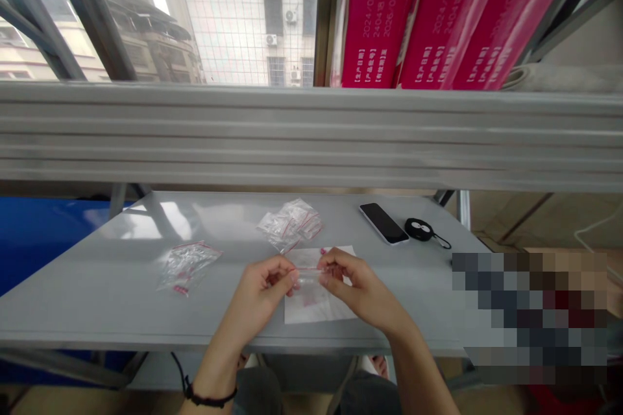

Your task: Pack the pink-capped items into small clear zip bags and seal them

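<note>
Between my hands is a small clear zip bag with a red line along its top edge. My left hand pinches the left end of that edge, and my right hand pinches the right end. Below the bag a white sheet of paper lies on the grey table. A small pinkish-red piece shows at the paper's far edge, beside my right fingers. Just beyond my hands sits a pile of clear zip bags. To the left are more clear bags with small pinkish-red pieces at their near end.
At the back right lie a phone and a round black case with a strap. A wide grey beam crosses above the table's far side. Red boxes stand above it. A blurred patch covers the right side.
</note>
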A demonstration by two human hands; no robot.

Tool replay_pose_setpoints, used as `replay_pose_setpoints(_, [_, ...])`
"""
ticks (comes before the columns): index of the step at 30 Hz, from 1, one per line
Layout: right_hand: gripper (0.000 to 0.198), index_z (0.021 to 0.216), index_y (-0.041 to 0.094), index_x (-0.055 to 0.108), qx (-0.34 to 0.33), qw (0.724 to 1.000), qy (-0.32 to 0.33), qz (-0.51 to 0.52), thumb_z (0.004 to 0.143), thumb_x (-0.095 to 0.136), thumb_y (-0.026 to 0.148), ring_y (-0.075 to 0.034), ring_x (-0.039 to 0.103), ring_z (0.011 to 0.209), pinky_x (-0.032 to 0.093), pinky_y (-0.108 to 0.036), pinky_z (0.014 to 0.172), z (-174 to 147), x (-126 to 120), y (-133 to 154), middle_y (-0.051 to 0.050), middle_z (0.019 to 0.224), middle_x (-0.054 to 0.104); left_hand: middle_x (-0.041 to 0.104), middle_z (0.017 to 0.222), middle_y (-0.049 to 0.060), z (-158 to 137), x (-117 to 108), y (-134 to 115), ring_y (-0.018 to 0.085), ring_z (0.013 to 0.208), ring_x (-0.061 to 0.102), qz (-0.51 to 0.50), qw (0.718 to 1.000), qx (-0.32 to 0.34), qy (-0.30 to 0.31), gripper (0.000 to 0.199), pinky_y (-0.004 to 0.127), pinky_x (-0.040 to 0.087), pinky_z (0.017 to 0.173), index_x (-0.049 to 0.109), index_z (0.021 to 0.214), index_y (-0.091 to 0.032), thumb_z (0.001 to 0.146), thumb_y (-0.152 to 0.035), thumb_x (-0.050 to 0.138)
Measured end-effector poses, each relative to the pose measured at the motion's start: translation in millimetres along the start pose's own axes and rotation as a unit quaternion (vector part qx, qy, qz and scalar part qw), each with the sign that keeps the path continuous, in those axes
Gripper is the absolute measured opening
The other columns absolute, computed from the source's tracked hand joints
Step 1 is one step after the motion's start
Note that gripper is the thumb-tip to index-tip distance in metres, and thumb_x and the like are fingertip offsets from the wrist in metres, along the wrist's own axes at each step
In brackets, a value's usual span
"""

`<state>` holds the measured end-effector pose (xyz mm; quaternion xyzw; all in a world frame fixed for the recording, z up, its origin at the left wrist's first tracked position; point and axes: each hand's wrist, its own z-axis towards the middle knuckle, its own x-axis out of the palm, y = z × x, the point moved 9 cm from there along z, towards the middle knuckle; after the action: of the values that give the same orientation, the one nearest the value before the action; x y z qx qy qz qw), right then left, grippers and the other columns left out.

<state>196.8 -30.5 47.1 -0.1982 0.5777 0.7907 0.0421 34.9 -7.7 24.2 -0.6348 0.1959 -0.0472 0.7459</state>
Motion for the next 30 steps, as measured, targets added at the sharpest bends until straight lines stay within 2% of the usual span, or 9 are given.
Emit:
replay_pose_setpoints(4, [0.014,0.081,0.022,0.062,-0.026,0.999,-0.004,-0.026,0.095,0.06,0.025,-0.014,0.049,0.072,0.043,-0.028,0.075,1,4,5,0.003,0.075,0.054,0.068,0.07,0.002,-2,6,-6,0.017,0.067,0.06,0.024,1.0,0.014,0.008,0.025,0.027,0.042,0.065,0.068,0.079,-0.018,0.09,-0.039,0.063])
replay_pose_setpoints(9, [0.019,0.08,0.022,0.061,-0.026,0.999,-0.011,-0.035,0.097,0.057,0.028,-0.014,0.049,0.07,0.045,-0.029,0.078,1,4,6,0.003,0.074,0.055,0.067,0.07,0.002,-3,11,-11,0.017,0.067,0.059,0.029,0.999,0.024,0.008,0.022,0.027,0.042,0.065,0.067,0.081,-0.019,0.092,-0.036,0.061])
replay_pose_setpoints(14, [0.013,0.089,0.022,0.068,-0.026,0.999,0.025,-0.011,0.096,0.061,0.03,-0.015,0.055,0.079,0.044,-0.027,0.075,1,13,9,0.001,0.083,0.064,0.061,0.068,-0.001,-3,15,-16,0.015,0.065,0.054,0.027,0.999,0.038,0.026,0.022,0.025,0.039,0.062,0.066,0.081,-0.019,0.093,-0.036,0.059])
replay_pose_setpoints(19, [0.02,0.081,0.021,0.07,-0.029,0.999,0.009,-0.03,0.096,0.061,0.03,-0.014,0.053,0.071,0.04,-0.026,0.068,2,13,11,0.002,0.073,0.063,0.061,0.065,-0.001,-4,15,-21,0.014,0.062,0.052,0.079,0.996,0.047,0.016,0.024,0.025,0.035,0.058,0.066,0.076,-0.019,0.093,-0.035,0.06])
replay_pose_setpoints(23, [0.023,0.075,0.02,0.068,-0.019,0.999,0.001,-0.049,0.094,0.063,0.03,-0.014,0.049,0.067,0.037,-0.026,0.063,0,4,11,0.002,0.068,0.059,0.059,0.061,-0.002,-8,7,-24,0.014,0.057,0.049,0.118,0.992,0.04,-0.016,0.026,0.026,0.031,0.055,0.064,0.071,-0.02,0.092,-0.035,0.06])
replay_pose_setpoints(28, [0.025,0.073,0.02,0.065,0.001,0.999,-0.001,-0.048,0.094,0.063,0.034,-0.015,0.047,0.065,0.036,-0.027,0.061,-3,-10,9,0.002,0.066,0.056,0.059,0.062,-0.001,-8,4,-25,0.015,0.059,0.051,0.091,0.995,0.039,-0.012,0.03,0.027,0.033,0.056,0.064,0.071,-0.02,0.092,-0.04,0.061])
replay_pose_setpoints(30, [0.027,0.073,0.021,0.064,0.007,0.999,-0.011,-0.038,0.093,0.062,0.038,-0.015,0.048,0.066,0.037,-0.027,0.062,-6,-19,5,0.001,0.067,0.056,0.06,0.063,-0.001,-8,-5,-25,0.015,0.061,0.052,0.083,0.996,0.039,-0.015,0.03,0.027,0.036,0.058,0.064,0.071,-0.02,0.092,-0.041,0.06])
